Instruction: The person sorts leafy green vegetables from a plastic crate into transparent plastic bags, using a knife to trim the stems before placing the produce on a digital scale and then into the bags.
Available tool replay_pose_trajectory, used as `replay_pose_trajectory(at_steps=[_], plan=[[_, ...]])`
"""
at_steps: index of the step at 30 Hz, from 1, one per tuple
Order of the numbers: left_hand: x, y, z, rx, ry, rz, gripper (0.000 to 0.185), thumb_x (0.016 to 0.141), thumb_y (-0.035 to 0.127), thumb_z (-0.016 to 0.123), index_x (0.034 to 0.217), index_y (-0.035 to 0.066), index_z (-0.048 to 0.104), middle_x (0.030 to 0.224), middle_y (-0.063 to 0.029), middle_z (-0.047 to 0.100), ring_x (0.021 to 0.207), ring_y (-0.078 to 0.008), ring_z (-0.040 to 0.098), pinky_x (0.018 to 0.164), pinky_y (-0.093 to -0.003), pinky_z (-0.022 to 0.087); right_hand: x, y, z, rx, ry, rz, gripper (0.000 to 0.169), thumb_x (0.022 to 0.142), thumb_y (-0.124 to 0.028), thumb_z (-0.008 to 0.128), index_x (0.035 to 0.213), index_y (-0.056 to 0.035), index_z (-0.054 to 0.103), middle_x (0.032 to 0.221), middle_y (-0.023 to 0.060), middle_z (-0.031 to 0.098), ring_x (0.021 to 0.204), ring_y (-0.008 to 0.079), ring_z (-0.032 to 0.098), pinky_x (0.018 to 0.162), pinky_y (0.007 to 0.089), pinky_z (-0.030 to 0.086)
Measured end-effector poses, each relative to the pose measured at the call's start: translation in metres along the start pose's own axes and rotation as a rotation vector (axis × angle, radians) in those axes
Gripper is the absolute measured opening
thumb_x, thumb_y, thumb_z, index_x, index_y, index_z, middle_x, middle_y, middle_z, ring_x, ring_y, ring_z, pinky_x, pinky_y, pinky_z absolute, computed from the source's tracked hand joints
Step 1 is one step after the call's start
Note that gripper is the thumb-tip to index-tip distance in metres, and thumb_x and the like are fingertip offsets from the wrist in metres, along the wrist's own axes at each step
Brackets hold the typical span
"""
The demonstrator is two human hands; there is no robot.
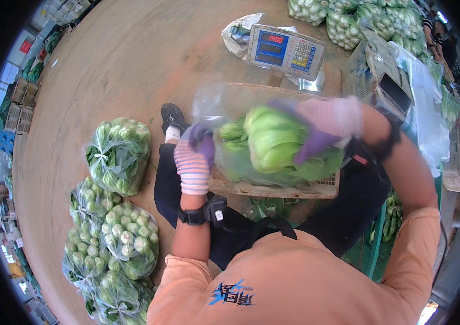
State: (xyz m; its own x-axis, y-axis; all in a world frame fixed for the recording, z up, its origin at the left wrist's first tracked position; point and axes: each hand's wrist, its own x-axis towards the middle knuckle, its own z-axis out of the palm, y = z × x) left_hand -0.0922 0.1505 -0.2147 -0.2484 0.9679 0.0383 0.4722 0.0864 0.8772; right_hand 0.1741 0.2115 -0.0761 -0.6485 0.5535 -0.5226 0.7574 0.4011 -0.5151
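Note:
In striped, purple-palmed gloves, both my hands are over a plastic crate [254,187] at my knees. My left hand [196,156] pinches the edge of a clear plastic bag [209,106] that lies open in the crate. Green bok choy [232,134] shows inside the bag. Gripped in my right hand [321,122] is a bunch of bok choy [272,142], blurred by motion, above the bag's contents. Its leaves point right, and my glove hides part of it.
A digital scale display [286,52] stands beyond the crate. Tied bags of bok choy [118,156] sit on the floor at left, and more full bags [343,30] lie at far right. A phone [394,92] rests on a crate at right. A person [437,34] is at the far right.

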Motion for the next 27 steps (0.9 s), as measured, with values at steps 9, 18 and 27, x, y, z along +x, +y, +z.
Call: replay_pose_trajectory(at_steps=[9,18,27], plan=[[-0.003,0.018,-0.034,-0.844,-0.298,-0.08,0.062,0.069,0.016,0.06,0.124,-0.011,0.048,0.094,-0.0171,0.062,0.066,-0.021,0.059,0.059,-0.0264,0.045,0.187,0.039,0.03,0.074,-0.456,0.131,0.067,0.073,-0.033,0.077,0.128,-0.0076,0.048,0.118,0.0154,0.06,0.103,0.0279,0.06,0.086,0.0365,0.049],[-0.009,0.023,-0.024,-0.823,-0.158,0.012,0.077,0.064,0.023,0.07,0.128,-0.009,0.044,0.113,-0.0173,0.053,0.089,-0.0238,0.053,0.077,-0.0317,0.04,0.22,0.09,0.127,-0.251,0.049,0.144,0.071,0.067,-0.032,0.08,0.128,-0.0113,0.049,0.112,0.0153,0.062,0.099,0.0313,0.062,0.084,0.0384,0.05],[-0.021,0.028,-0.017,-0.853,-0.289,0.076,0.092,0.059,0.031,0.079,0.133,-0.008,0.04,0.132,-0.0174,0.043,0.111,-0.0265,0.046,0.095,-0.037,0.035,0.229,0.078,0.13,-0.436,0.254,0.141,0.096,0.061,-0.05,0.079,0.141,-0.018,0.035,0.139,0.0135,0.044,0.122,0.034,0.047,0.103,0.0453,0.035]])
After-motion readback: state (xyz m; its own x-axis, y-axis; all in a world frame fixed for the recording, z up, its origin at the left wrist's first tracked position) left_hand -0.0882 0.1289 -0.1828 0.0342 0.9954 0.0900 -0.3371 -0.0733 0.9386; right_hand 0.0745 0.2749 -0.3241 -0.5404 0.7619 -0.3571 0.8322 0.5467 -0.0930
